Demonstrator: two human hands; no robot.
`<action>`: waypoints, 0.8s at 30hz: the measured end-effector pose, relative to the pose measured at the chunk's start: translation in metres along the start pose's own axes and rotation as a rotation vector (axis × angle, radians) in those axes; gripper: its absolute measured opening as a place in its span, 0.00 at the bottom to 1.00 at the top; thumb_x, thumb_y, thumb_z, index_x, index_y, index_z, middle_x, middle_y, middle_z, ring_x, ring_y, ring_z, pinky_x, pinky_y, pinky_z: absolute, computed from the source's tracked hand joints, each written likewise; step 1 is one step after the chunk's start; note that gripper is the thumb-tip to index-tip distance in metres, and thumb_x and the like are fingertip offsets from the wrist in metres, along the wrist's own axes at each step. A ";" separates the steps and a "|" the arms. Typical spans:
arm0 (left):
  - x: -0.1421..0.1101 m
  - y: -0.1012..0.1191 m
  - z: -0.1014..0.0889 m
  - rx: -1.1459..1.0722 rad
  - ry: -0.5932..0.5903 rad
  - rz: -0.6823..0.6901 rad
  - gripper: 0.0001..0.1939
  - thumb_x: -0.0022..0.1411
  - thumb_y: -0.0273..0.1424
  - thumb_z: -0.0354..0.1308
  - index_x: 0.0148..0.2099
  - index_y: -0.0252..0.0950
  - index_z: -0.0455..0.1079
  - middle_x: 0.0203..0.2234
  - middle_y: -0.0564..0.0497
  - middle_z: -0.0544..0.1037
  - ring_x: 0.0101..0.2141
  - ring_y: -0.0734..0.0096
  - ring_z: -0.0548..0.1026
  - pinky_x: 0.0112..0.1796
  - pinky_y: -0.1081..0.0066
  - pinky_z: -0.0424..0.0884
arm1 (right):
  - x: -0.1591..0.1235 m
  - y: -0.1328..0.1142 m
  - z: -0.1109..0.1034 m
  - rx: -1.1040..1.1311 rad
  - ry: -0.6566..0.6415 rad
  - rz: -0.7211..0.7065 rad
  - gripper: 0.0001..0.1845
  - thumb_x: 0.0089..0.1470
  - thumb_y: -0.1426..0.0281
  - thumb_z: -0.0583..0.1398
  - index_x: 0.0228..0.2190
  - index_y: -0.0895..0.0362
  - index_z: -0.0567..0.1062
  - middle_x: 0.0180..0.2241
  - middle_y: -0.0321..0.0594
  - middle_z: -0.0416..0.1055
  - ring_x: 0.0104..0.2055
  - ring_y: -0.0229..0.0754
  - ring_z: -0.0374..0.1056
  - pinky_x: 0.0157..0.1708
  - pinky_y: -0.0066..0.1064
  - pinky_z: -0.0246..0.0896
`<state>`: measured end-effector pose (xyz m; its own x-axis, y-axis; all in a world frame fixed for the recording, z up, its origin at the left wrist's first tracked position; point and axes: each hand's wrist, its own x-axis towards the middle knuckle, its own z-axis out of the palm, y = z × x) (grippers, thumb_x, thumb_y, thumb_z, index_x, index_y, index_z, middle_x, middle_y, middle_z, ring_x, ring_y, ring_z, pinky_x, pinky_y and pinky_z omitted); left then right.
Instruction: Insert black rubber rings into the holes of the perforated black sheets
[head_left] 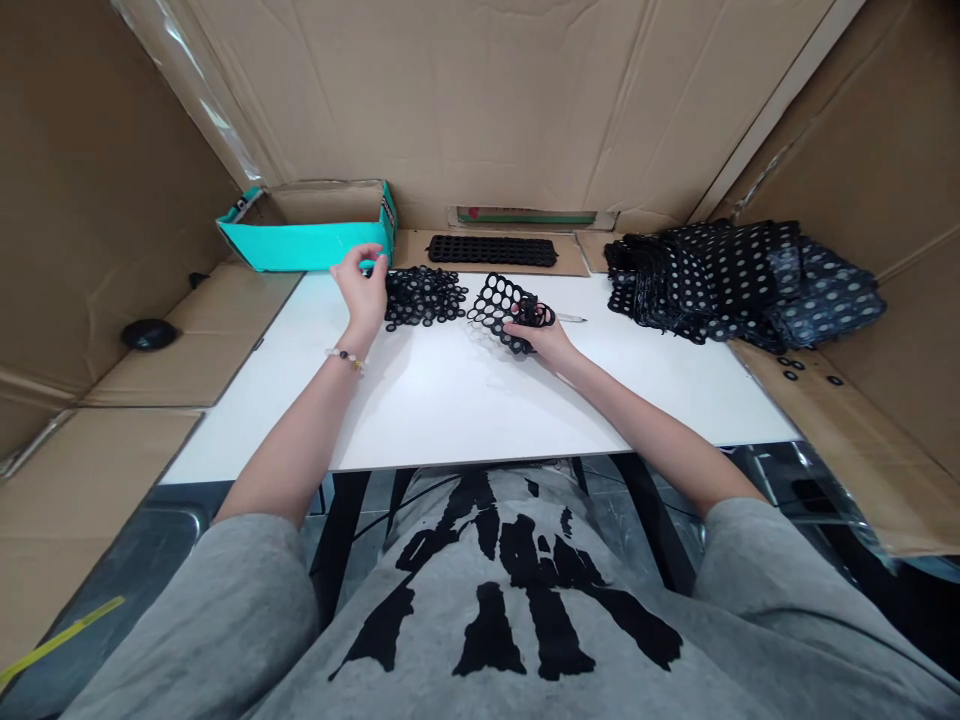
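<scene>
My right hand (550, 338) is closed around a black perforated sheet (498, 303), a flexible piece with rows of round holes. Its left part spreads out over the white tabletop, and a bunched-up part sits in the fingers. My left hand (361, 290) is raised at the left edge of a pile of small black rings (426, 296). Thumb and fingertips come together there in a pinch; whatever is between them is too small to make out. Just behind that hand stands a turquoise open box (315, 246).
A stack of black perforated sheets (720, 275) lies at the right. Behind the ring pile is a black strip with holes (492, 250). A pen (572, 318) rests beside my right hand. Loose rings (791, 368) and a black rounded object (148, 334) lie on cardboard at the sides.
</scene>
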<state>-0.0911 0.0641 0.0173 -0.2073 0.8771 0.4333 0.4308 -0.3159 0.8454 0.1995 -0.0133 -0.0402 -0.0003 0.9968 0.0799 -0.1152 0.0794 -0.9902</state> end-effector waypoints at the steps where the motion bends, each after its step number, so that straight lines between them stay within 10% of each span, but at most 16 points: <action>1: -0.007 0.008 0.006 0.006 0.040 0.081 0.07 0.70 0.32 0.59 0.47 0.35 0.72 0.45 0.50 0.78 0.54 0.63 0.65 0.58 0.65 0.53 | 0.000 0.000 0.000 0.004 0.004 0.006 0.32 0.30 0.57 0.76 0.37 0.52 0.72 0.33 0.34 0.75 0.40 0.47 0.73 0.50 0.46 0.71; 10: -0.078 0.052 0.062 0.084 -0.656 0.238 0.12 0.46 0.37 0.76 0.32 0.40 0.79 0.33 0.48 0.82 0.45 0.52 0.69 0.49 0.60 0.66 | -0.005 -0.007 0.003 -0.025 -0.017 -0.058 0.32 0.33 0.55 0.76 0.38 0.52 0.73 0.35 0.35 0.76 0.41 0.46 0.73 0.51 0.44 0.71; 19: -0.066 0.039 0.068 -0.295 -0.507 -0.176 0.17 0.44 0.39 0.76 0.31 0.35 0.77 0.30 0.49 0.81 0.34 0.66 0.76 0.39 0.66 0.68 | -0.007 -0.012 0.007 0.021 -0.103 -0.042 0.34 0.30 0.59 0.77 0.40 0.52 0.73 0.29 0.30 0.75 0.34 0.42 0.71 0.44 0.41 0.72; 24: -0.016 0.015 0.036 -0.318 -0.017 -0.128 0.23 0.56 0.50 0.69 0.31 0.34 0.71 0.29 0.54 0.78 0.41 0.72 0.73 0.40 0.68 0.61 | -0.005 -0.015 0.000 -0.046 -0.112 -0.070 0.33 0.30 0.58 0.77 0.39 0.51 0.73 0.28 0.31 0.74 0.32 0.42 0.69 0.42 0.41 0.72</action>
<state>-0.0501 0.0579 0.0115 -0.2261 0.9221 0.3140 0.1065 -0.2970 0.9489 0.2012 -0.0197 -0.0256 -0.1046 0.9818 0.1587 -0.0735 0.1515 -0.9857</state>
